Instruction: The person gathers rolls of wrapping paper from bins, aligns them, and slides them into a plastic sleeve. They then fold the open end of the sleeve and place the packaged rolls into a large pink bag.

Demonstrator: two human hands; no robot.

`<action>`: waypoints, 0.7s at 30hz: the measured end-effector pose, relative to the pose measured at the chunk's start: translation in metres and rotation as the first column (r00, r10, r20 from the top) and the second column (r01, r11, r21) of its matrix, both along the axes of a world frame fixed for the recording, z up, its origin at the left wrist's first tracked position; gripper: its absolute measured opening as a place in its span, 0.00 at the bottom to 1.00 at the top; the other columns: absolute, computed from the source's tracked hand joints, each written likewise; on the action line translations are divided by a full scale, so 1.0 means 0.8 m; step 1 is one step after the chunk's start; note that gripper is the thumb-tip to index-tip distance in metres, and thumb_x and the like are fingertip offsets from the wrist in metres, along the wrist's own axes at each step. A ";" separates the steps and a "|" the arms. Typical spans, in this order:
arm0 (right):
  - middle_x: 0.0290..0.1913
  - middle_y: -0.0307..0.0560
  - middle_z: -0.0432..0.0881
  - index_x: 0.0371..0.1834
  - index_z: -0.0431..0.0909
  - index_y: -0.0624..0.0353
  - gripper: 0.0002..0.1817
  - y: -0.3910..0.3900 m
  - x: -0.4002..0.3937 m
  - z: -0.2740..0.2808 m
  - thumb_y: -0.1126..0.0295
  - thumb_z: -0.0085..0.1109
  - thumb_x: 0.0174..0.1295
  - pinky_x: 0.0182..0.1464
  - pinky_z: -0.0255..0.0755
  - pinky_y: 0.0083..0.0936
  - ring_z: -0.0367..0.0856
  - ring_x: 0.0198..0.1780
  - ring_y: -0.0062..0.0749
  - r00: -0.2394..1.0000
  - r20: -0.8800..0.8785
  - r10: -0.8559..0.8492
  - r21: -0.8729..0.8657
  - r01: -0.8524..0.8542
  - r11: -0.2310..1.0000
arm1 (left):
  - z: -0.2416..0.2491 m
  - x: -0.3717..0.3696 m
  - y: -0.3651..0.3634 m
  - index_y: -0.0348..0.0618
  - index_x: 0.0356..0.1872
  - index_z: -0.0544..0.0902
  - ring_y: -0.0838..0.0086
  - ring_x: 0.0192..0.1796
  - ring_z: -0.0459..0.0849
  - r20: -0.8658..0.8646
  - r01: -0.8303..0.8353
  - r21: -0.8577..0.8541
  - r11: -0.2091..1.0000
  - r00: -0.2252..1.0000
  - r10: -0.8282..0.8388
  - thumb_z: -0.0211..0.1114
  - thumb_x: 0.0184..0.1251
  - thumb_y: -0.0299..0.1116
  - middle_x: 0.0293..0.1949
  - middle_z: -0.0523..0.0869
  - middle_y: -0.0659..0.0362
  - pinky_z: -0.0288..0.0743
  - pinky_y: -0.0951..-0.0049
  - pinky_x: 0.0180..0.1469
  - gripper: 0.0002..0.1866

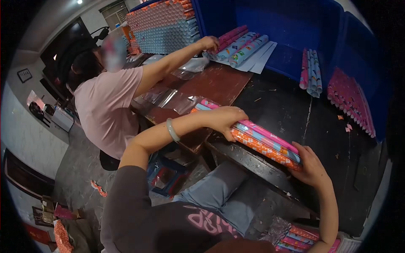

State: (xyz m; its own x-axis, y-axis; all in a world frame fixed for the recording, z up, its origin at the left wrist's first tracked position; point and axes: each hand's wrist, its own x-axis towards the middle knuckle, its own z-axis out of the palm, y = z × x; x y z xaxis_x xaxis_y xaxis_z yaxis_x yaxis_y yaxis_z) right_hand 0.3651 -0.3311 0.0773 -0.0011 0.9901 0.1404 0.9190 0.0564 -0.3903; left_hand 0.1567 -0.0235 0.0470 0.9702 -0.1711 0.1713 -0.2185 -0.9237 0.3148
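A bundle of long paper rolls (265, 141) in pink, light blue and orange lies at the near edge of the black table. My left hand (224, 120) is wrapped over the bundle near its middle, with the thumb on the near side. At the bundle's right end my right hand (311, 165) holds the roll ends, fingers on top. Clear plastic film shows around the left part of the bundle.
A co-worker (105, 101) sits at the left, one hand on rolls (238, 46) over white sheets. Stacked rolls (162, 27), blue bins (287, 25), a few upright rolls (311, 74) and pink rolls (350, 101) stand behind. Wrapped bundles (297, 238) lie below the table.
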 end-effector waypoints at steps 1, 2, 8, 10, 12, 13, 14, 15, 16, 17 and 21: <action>0.50 0.58 0.76 0.66 0.61 0.59 0.43 0.007 -0.006 0.000 0.73 0.70 0.43 0.55 0.69 0.36 0.73 0.53 0.51 0.999 -0.016 -0.042 -0.038 0.042 0.998 | 0.005 0.013 -0.022 0.35 0.49 0.76 0.52 0.51 0.77 -0.005 0.019 -0.007 1.000 1.000 -0.019 0.75 0.35 0.42 0.46 0.80 0.47 0.71 0.61 0.54 0.35; 0.48 0.58 0.77 0.67 0.60 0.59 0.43 0.012 -0.010 -0.001 0.73 0.70 0.44 0.54 0.70 0.36 0.74 0.52 0.51 0.996 -0.030 -0.084 -0.075 0.081 0.994 | 0.005 0.026 -0.039 0.35 0.48 0.76 0.52 0.51 0.77 -0.019 0.008 0.018 1.000 1.000 -0.008 0.75 0.35 0.41 0.45 0.80 0.47 0.71 0.61 0.54 0.35; 0.48 0.57 0.76 0.68 0.59 0.58 0.44 0.018 -0.018 -0.019 0.72 0.70 0.44 0.53 0.70 0.37 0.75 0.51 0.53 0.997 -0.032 -0.076 0.027 0.077 0.997 | -0.009 0.072 -0.110 0.34 0.50 0.75 0.54 0.51 0.77 0.034 0.016 -0.014 1.000 0.999 -0.015 0.76 0.33 0.46 0.43 0.80 0.47 0.70 0.62 0.54 0.39; 0.48 0.58 0.76 0.67 0.60 0.59 0.44 0.006 -0.014 -0.011 0.72 0.70 0.43 0.53 0.70 0.37 0.75 0.52 0.54 0.995 -0.029 -0.095 -0.011 0.094 0.995 | -0.007 0.074 -0.110 0.33 0.53 0.73 0.54 0.52 0.76 0.117 0.117 0.002 0.993 0.986 -0.116 0.76 0.34 0.47 0.45 0.79 0.46 0.70 0.63 0.55 0.42; 0.49 0.58 0.76 0.67 0.60 0.59 0.44 -0.017 -0.004 -0.003 0.72 0.71 0.43 0.54 0.71 0.38 0.75 0.52 0.54 0.992 -0.028 -0.121 -0.045 0.120 0.992 | -0.009 0.052 -0.077 0.32 0.44 0.76 0.52 0.48 0.78 0.371 0.136 0.120 0.983 0.913 -0.172 0.76 0.31 0.51 0.41 0.79 0.44 0.71 0.60 0.52 0.39; 0.49 0.59 0.76 0.67 0.61 0.59 0.44 -0.032 0.004 -0.002 0.73 0.71 0.42 0.54 0.71 0.38 0.75 0.52 0.53 0.994 0.010 -0.110 -0.004 0.110 0.994 | 0.007 0.037 -0.061 0.32 0.44 0.76 0.54 0.49 0.77 0.169 0.066 0.153 0.986 0.981 -0.092 0.76 0.30 0.50 0.41 0.79 0.45 0.70 0.62 0.52 0.39; 0.50 0.59 0.75 0.66 0.61 0.59 0.44 -0.044 0.013 -0.005 0.73 0.72 0.42 0.54 0.71 0.38 0.75 0.53 0.53 0.994 0.048 -0.095 0.038 0.094 0.995 | 0.004 0.025 -0.042 0.33 0.43 0.76 0.54 0.48 0.77 0.144 0.032 0.110 0.993 0.988 -0.048 0.76 0.30 0.50 0.40 0.79 0.46 0.70 0.62 0.52 0.38; 0.51 0.59 0.76 0.66 0.62 0.59 0.43 -0.052 0.015 -0.010 0.73 0.72 0.42 0.54 0.71 0.38 0.76 0.52 0.53 0.989 -0.001 -0.147 0.028 0.147 0.989 | -0.001 0.017 -0.031 0.33 0.41 0.77 0.54 0.47 0.78 0.114 -0.010 0.066 0.998 0.993 0.002 0.75 0.30 0.49 0.39 0.79 0.46 0.71 0.62 0.51 0.37; 0.51 0.59 0.76 0.66 0.62 0.59 0.43 -0.048 0.015 -0.015 0.73 0.72 0.42 0.54 0.71 0.38 0.76 0.52 0.53 0.990 -0.005 -0.139 0.023 0.139 0.990 | -0.011 0.023 -0.033 0.33 0.38 0.78 0.53 0.46 0.78 0.134 0.027 0.078 0.997 0.990 -0.037 0.74 0.31 0.48 0.38 0.80 0.46 0.72 0.60 0.50 0.33; 0.50 0.59 0.76 0.66 0.62 0.59 0.43 -0.042 0.007 -0.014 0.73 0.72 0.42 0.54 0.71 0.38 0.76 0.52 0.53 0.988 -0.024 -0.153 -0.006 0.153 0.988 | -0.015 0.034 -0.050 0.34 0.37 0.78 0.53 0.46 0.78 0.141 0.065 0.028 0.998 0.988 -0.068 0.74 0.31 0.47 0.37 0.80 0.46 0.72 0.60 0.49 0.31; 0.49 0.60 0.76 0.66 0.61 0.59 0.43 0.004 -0.033 -0.016 0.72 0.72 0.43 0.52 0.71 0.39 0.76 0.50 0.54 0.995 -0.048 -0.090 0.057 0.092 0.994 | -0.022 0.086 -0.144 0.34 0.40 0.77 0.52 0.46 0.77 0.094 0.096 -0.111 0.989 0.992 -0.086 0.74 0.32 0.44 0.38 0.79 0.46 0.72 0.59 0.49 0.32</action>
